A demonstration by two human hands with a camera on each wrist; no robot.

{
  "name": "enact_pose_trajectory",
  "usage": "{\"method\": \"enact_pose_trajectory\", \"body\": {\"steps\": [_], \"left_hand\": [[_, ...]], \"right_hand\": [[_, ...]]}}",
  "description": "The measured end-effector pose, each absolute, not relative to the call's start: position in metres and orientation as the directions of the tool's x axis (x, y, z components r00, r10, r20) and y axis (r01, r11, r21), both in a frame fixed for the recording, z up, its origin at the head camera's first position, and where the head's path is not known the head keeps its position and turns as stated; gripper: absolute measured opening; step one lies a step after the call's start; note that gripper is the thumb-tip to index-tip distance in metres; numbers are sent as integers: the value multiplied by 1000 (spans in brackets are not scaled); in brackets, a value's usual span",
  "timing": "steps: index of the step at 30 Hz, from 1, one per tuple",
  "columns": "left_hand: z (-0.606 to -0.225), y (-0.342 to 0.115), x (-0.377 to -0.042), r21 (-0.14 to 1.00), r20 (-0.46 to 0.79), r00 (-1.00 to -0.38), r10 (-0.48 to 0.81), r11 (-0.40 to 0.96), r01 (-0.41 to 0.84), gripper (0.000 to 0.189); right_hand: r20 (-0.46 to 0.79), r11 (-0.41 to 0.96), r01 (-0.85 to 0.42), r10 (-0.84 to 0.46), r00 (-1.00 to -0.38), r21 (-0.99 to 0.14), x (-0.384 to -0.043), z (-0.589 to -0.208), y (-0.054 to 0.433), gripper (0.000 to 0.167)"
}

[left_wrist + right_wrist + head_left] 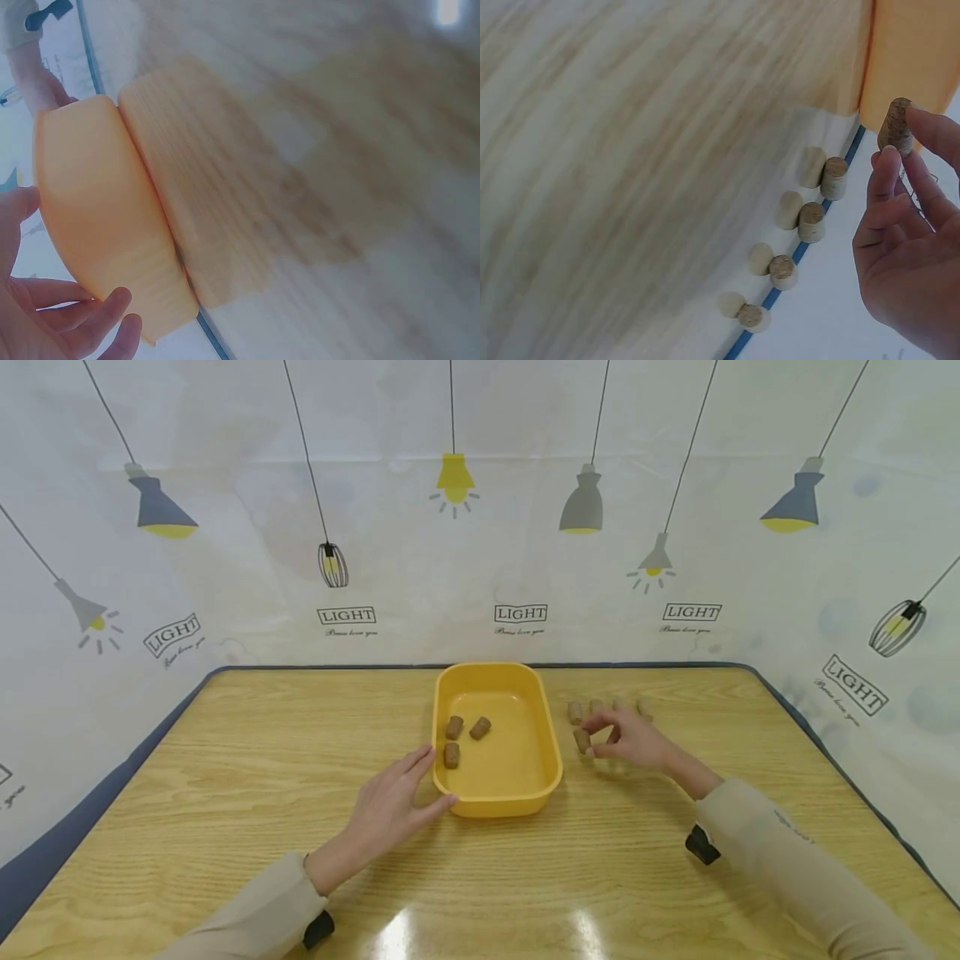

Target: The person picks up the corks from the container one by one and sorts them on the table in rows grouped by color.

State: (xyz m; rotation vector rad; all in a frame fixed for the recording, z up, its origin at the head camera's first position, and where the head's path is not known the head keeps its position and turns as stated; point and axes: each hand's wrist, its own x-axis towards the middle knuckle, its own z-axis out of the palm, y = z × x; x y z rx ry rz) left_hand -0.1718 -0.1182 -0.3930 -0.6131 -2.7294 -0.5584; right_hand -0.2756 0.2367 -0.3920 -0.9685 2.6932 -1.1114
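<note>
A yellow plastic bin stands on the wooden table, with three brown corks lying in its left half. My left hand rests against the bin's near left corner, thumb on the front rim and relaxed fingers along the left side; in the left wrist view the fingers touch the bin's outer wall. To the right of the bin, my right hand pinches one cork between thumb and fingertips, held above the table. Several more corks stand upright in a row just beyond that hand.
The wooden tabletop has a dark blue edge at the back and sides. Behind it hangs a pale backdrop printed with lamps. Both sleeves have a black wrist strap at the cuff.
</note>
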Motion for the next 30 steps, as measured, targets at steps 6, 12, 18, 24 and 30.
{"method": "enact_pose_trajectory", "body": {"steps": [6,12,18,24,30], "left_hand": [[-393,-118,-172,306,358,-867,347,833,460,71],[-393,-118,-172,312,364,-864,347,829,464,71],[-394,-118,-172,320,362,-866,344,827,462,71],[-394,-118,-172,316,362,-867,343,830,460,70],[-394,-118,-172,319,359,-868,344,829,460,71]], "right_hand": [[85,594,-431,-520,-850,-679,-273,-399,239,37],[95,589,-440,-523,-847,-678,-274,-406,239,36],[92,598,-435,-516,-852,-673,-274,-409,237,35],[98,599,-443,-520,-849,-667,-276,-410,239,35],[90,612,-446,-522,-848,-653,-276,-412,238,35]]}}
